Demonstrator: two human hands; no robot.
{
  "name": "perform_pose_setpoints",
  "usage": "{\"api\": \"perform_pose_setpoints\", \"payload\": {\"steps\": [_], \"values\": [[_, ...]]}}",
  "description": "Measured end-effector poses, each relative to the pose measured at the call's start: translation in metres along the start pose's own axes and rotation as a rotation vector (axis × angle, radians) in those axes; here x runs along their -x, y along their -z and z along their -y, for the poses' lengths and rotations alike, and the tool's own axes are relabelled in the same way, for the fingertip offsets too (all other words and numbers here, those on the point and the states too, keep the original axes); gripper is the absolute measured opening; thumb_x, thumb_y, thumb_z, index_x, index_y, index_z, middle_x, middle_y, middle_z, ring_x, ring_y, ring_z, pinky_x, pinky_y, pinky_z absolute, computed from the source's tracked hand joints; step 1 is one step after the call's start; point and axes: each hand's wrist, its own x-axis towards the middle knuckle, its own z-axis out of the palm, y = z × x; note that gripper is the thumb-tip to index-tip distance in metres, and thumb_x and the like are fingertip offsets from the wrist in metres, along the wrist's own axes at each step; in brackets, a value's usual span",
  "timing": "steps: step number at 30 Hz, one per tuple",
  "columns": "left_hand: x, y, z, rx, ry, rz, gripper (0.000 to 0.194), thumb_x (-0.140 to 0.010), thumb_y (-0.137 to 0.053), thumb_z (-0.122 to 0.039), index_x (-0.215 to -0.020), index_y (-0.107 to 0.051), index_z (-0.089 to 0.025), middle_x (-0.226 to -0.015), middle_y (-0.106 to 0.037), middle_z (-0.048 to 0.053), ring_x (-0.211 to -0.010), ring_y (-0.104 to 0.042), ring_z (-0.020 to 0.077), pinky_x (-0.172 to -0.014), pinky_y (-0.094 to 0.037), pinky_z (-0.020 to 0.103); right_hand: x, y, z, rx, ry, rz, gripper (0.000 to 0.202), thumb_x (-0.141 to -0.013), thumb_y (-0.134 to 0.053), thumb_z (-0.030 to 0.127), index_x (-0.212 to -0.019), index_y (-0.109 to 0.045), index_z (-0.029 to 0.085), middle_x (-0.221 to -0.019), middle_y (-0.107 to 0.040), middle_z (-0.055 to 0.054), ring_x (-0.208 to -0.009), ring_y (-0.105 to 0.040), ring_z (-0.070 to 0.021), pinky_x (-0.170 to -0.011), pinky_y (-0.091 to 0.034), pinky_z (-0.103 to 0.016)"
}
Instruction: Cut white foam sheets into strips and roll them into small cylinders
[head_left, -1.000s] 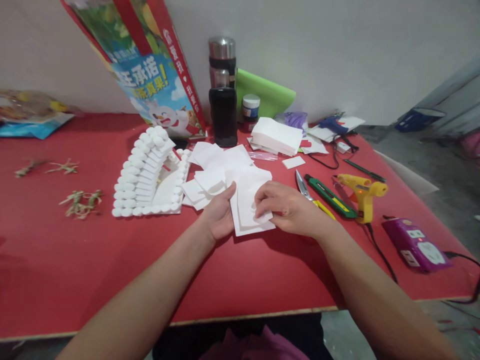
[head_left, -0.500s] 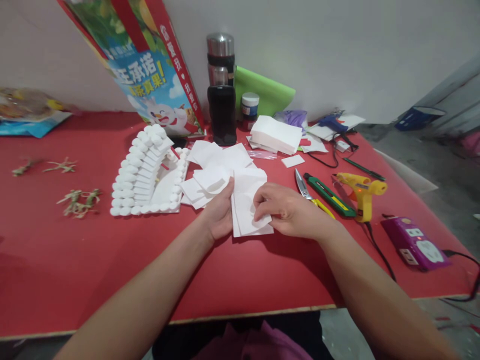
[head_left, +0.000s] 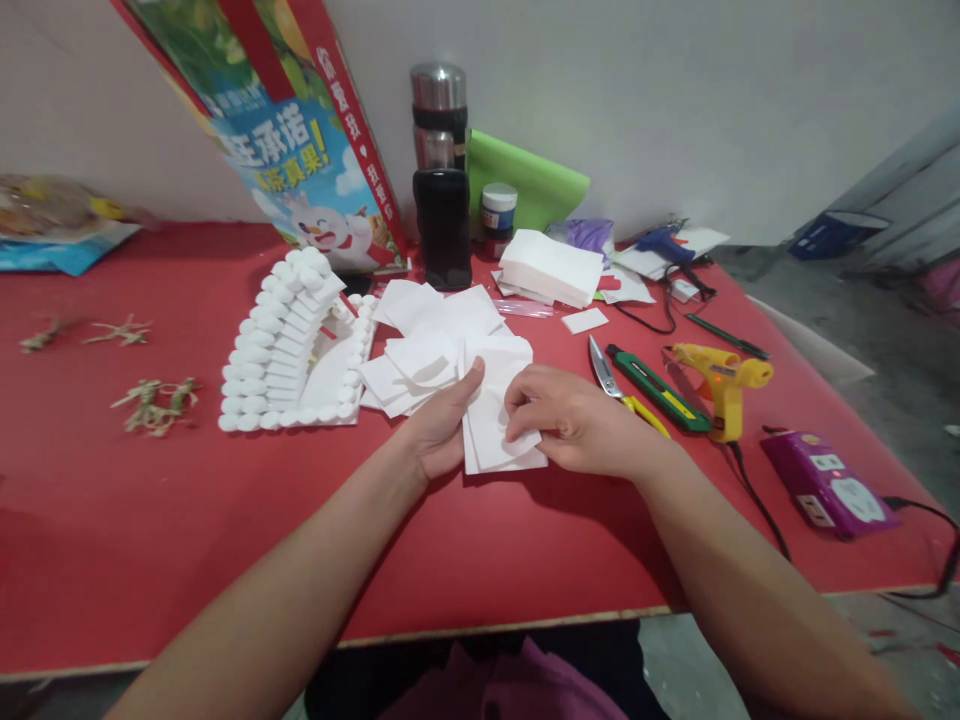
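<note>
Some white sheets: left edge clamped in left hand, right side pinched in curled right hand.

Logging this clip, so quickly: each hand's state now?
Left hand: closed, holding the white sheets at their left edge.
Right hand: fingers curled, holding their right side.

Forearms angled inward, left hand gripping — thumb uppermost, right hand — fingers curled.

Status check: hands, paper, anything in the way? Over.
Left hand holding white paper. Right hand touching its right side. Scissors close beside right hand, handles partly hidden.
</note>
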Motion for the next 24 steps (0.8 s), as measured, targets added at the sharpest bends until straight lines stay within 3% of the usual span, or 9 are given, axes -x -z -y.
{"api": "perform_pose_setpoints", "payload": {"steps": [8, 14, 17, 19, 21, 24], "values": [[0.002, 0.0, 0.001, -0.045, -0.003, -0.037, 0.048, -0.108, -0.045, -0.038, -0.137, -0.061, -0.004, -0.106, -0.079, 0.02, -0.089, -0.079, 0.0293, -0.092, -0.06, 0.044, -0.001, -0.002, 0.003, -0.004, 0.007, 0.012, 0.039, -0.075, -0.051, -0.008, -0.087, -0.075, 0.021, -0.095, -0.067, -0.007, -0.091, -0.062, -0.0209, -0.079, -0.051, -0.034], [0.002, -0.005, 0.0, -0.012, -0.007, -0.118, 0.05, -0.11, -0.04, -0.036, -0.142, -0.058, -0.004, -0.109, -0.079, 0.019, -0.096, -0.078, 0.0286, -0.103, -0.056, 0.044, 0.003, 0.007, 0.009, -0.033, -0.058, 0.063, 0.035, -0.075, -0.053, -0.004, -0.089, -0.076, 0.02, -0.094, -0.069, -0.007, -0.088, -0.063, -0.0209, -0.076, -0.05, -0.034], [0.002, -0.004, -0.001, -0.021, 0.006, -0.118, 0.052, -0.11, -0.04, -0.038, -0.143, -0.057, -0.003, -0.11, -0.079, 0.02, -0.097, -0.078, 0.0296, -0.104, -0.055, 0.045, 0.005, 0.016, 0.013, -0.151, -0.078, 0.07, 0.034, -0.083, -0.057, 0.003, -0.104, -0.076, 0.02, -0.097, -0.073, -0.006, -0.083, -0.065, -0.0178, -0.074, -0.051, -0.032], [0.003, -0.002, -0.001, -0.023, 0.011, -0.089, 0.053, -0.109, -0.042, -0.039, -0.144, -0.057, -0.002, -0.112, -0.079, 0.022, -0.1, -0.078, 0.0311, -0.104, -0.055, 0.046, 0.005, 0.018, 0.014, -0.213, -0.092, 0.007, 0.025, -0.091, -0.061, 0.011, -0.108, -0.075, 0.021, -0.094, -0.074, -0.005, -0.076, -0.064, -0.0151, -0.069, -0.049, -0.029], [0.003, -0.001, 0.0, -0.026, 0.007, -0.061, 0.052, -0.108, -0.045, -0.038, -0.143, -0.058, -0.002, -0.114, -0.078, 0.024, -0.103, -0.078, 0.0324, -0.104, -0.055, 0.047, 0.005, 0.016, 0.012, -0.192, -0.122, -0.051, 0.013, -0.095, -0.065, 0.019, -0.102, -0.076, 0.021, -0.09, -0.074, -0.004, -0.072, -0.063, -0.0139, -0.066, -0.047, -0.028], [0.002, 0.001, 0.003, -0.057, -0.035, -0.08, 0.044, -0.107, -0.049, -0.031, -0.138, -0.062, -0.003, -0.112, -0.079, 0.022, -0.101, -0.078, 0.0317, -0.104, -0.056, 0.048, 0.004, 0.008, 0.005, -0.054, -0.191, -0.022, 0.01, -0.096, -0.067, 0.02, -0.092, -0.077, 0.02, -0.087, -0.075, -0.004, -0.075, -0.065, -0.0154, -0.069, -0.047, -0.029]]}}
